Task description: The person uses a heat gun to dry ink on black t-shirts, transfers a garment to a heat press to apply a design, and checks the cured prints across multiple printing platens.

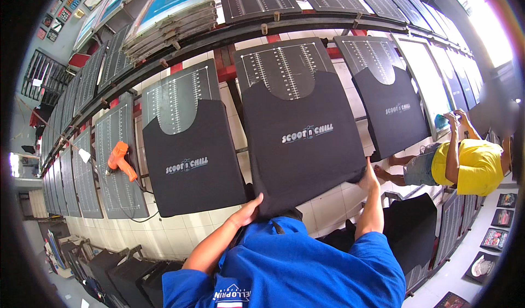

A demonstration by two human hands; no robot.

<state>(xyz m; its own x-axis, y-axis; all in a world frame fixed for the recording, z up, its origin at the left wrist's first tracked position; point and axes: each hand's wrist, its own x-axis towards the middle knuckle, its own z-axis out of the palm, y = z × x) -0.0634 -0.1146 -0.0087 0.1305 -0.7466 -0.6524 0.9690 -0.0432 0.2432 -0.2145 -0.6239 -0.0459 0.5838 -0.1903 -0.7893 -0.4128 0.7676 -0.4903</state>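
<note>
A black T-shirt (306, 160) with a light printed design lies over a dark board directly in front of me. My left hand (250, 209) is closed at its near left corner, the thumb along the edge. At the near right corner my right hand (369, 176) pinches the cloth, its fingers partly hidden by the hem. Past the shirt's neckline shows the bare end of the board (281, 56), marked with white ruled lines. Similar black shirts lie on the boards to the left (191, 171) and right (398, 114).
An orange heat gun (121, 161) with a dark cord rests on a bare board (117, 193) at the left. Framed screens (169, 12) are stacked at the far left. On the right, a person in a yellow shirt (467, 166) stands beside a white-framed screen (424, 73). More boards line the far side.
</note>
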